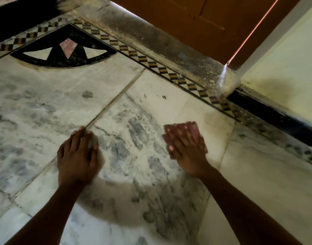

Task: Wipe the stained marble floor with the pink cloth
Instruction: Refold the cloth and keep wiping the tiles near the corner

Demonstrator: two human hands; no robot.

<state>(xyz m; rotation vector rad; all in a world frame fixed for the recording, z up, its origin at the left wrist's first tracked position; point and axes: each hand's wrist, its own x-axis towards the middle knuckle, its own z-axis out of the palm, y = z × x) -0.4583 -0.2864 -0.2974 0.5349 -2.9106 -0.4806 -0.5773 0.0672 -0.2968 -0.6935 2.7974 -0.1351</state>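
Two hands rest on the marble floor [45,89] in the head view. The right hand [187,147] lies flat, fingers spread, pressing the pink cloth [180,129] onto the slab right of the joint. The left hand [77,152] braces empty, fingers loosely together. Grey smudges [119,149] cover the stone between and around them; only the patch beyond the cloth looks clean, so most wiping seems left.

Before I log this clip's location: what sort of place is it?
Probably a room inside a house, by a doorway: marble floor with an inlaid border, a wooden door, and a painted wall.
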